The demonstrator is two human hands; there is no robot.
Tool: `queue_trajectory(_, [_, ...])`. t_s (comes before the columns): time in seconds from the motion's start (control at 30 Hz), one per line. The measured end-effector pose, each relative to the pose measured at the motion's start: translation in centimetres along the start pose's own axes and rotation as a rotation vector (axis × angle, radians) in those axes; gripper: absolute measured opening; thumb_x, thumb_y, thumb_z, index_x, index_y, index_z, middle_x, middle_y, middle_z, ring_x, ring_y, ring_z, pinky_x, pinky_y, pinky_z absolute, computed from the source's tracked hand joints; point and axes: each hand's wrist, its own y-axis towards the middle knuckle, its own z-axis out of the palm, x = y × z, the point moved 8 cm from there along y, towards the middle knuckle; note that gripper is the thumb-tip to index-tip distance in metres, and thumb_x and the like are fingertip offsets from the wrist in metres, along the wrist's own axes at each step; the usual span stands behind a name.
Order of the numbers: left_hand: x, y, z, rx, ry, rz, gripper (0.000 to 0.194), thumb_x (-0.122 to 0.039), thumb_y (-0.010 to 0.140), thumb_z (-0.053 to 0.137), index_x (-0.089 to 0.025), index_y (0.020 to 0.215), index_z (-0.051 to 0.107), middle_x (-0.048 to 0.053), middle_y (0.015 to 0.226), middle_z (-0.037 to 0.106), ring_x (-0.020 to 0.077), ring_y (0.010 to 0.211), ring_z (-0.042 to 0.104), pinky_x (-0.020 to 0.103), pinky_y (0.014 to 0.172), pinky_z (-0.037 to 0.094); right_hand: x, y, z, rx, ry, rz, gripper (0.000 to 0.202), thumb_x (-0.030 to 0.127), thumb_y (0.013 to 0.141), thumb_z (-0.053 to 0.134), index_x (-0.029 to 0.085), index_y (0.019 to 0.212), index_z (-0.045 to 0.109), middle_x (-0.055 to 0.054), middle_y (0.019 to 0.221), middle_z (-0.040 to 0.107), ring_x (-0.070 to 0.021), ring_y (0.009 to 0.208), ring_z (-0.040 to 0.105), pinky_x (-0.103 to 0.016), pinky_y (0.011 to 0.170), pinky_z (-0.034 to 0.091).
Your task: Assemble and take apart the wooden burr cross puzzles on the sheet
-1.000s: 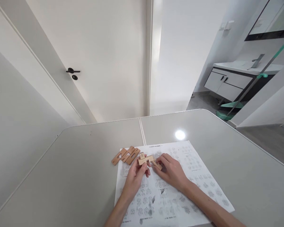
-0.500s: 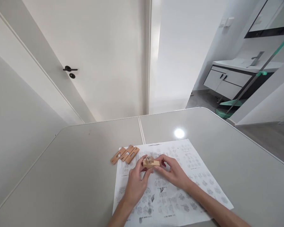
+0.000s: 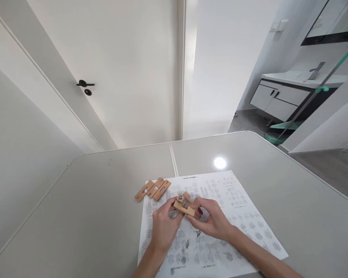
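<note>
Between my two hands is a small assembly of notched wooden puzzle pieces (image 3: 185, 209), held above the printed sheet. One block in it shows a dark letter that looks like G on its end. My left hand (image 3: 166, 222) grips the left side with thumb and fingers. On the other side, my right hand (image 3: 210, 217) pinches the right end, thumb at the near edge and fingers behind. Several flat wooden pieces with slots (image 3: 161, 190) lie overlapping at the sheet's upper left corner, apart from both hands.
A large white paper (image 3: 217, 247) with rows of small printed figures lies under my hands on the grey table (image 3: 104, 216). Beyond the table stand a closed door (image 3: 133, 77) and, at right, a sink cabinet (image 3: 281, 96) with a green-handled broom (image 3: 307, 98).
The wooden assembly has been tipped and turned, so its top and the gap between its pieces show more. Both hands have shifted slightly nearer to me with it.
</note>
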Motion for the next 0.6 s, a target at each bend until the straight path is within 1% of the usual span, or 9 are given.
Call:
queue_trajectory(0.1, [-0.6, 0.1, -0.3, -0.028, 0.028, 0.060, 0.011, -0.027, 0.081, 0.073, -0.025, 0.091, 0.075, 0.002, 0.087, 0.079, 0.0230, 0.080, 0.075, 0.033, 0.076, 0.060, 1.2, -0.1, -0.1, -0.010, -0.124, -0.112, 0.021, 0.026, 0.090, 0.065, 0.026, 0.077, 0.048, 0.003, 0.064, 0.052, -0.0148, 0.057, 0.047, -0.028, 0.056, 0.039])
queue_trajectory(0.17, [-0.8, 0.2, -0.6, -0.057, 0.090, 0.092, 0.004, -0.028, 0.081, 0.074, -0.024, 0.082, 0.073, 0.001, 0.079, 0.076, 0.0200, 0.071, 0.070, 0.030, 0.069, 0.056, 1.6, -0.1, -0.1, -0.014, -0.173, -0.146, 0.021, 0.026, 0.089, 0.064, 0.026, 0.075, 0.047, 0.003, 0.063, 0.051, -0.0149, 0.056, 0.047, -0.029, 0.056, 0.039])
queue_trajectory(0.27, [-1.0, 0.2, -0.7, -0.079, 0.189, 0.115, 0.015, -0.032, 0.082, 0.074, -0.024, 0.072, 0.067, -0.001, 0.072, 0.070, 0.0171, 0.062, 0.063, 0.027, 0.061, 0.048, 1.5, -0.1, 0.0, -0.017, -0.162, -0.125, 0.024, 0.027, 0.088, 0.064, 0.026, 0.073, 0.045, 0.004, 0.060, 0.050, -0.0147, 0.055, 0.047, -0.029, 0.055, 0.039])
queue_trajectory(0.4, [-1.0, 0.3, -0.6, -0.092, 0.255, 0.118, 0.025, -0.034, 0.081, 0.075, -0.024, 0.066, 0.058, -0.002, 0.068, 0.067, 0.0162, 0.058, 0.060, 0.026, 0.058, 0.043, 1.0, 0.1, 0.0, -0.003, -0.029, -0.055, 0.027, 0.023, 0.084, 0.066, 0.026, 0.073, 0.042, 0.006, 0.057, 0.048, -0.0130, 0.051, 0.045, -0.027, 0.053, 0.040])
queue_trajectory(0.47, [-0.6, 0.6, -1.0, -0.102, 0.269, 0.088, 0.031, -0.036, 0.080, 0.077, -0.024, 0.063, 0.053, -0.002, 0.064, 0.065, 0.0167, 0.057, 0.059, 0.026, 0.057, 0.042, 1.4, 0.0, 0.1, 0.008, -0.031, -0.092, 0.027, 0.020, 0.083, 0.065, 0.026, 0.073, 0.041, 0.007, 0.058, 0.048, -0.0127, 0.051, 0.044, -0.026, 0.053, 0.039])
queue_trajectory(0.53, [-0.2, 1.0, -1.8, -0.134, 0.284, 0.045, 0.039, -0.041, 0.079, 0.078, -0.024, 0.061, 0.049, -0.003, 0.059, 0.062, 0.0174, 0.055, 0.058, 0.027, 0.058, 0.042, 2.1, -0.3, 0.2, 0.017, -0.095, -0.176, 0.025, 0.019, 0.083, 0.064, 0.026, 0.074, 0.042, 0.006, 0.059, 0.049, -0.0135, 0.052, 0.045, -0.027, 0.053, 0.038])
queue_trajectory(0.6, [0.0, 1.2, -2.6, -0.168, 0.311, 0.023, 0.043, -0.047, 0.080, 0.078, -0.025, 0.059, 0.046, -0.003, 0.056, 0.059, 0.0178, 0.054, 0.056, 0.028, 0.059, 0.043, 2.4, -0.4, -0.4, -0.027, -0.154, -0.224, 0.021, 0.019, 0.084, 0.064, 0.026, 0.076, 0.045, 0.005, 0.060, 0.050, -0.0144, 0.053, 0.047, -0.028, 0.053, 0.037])
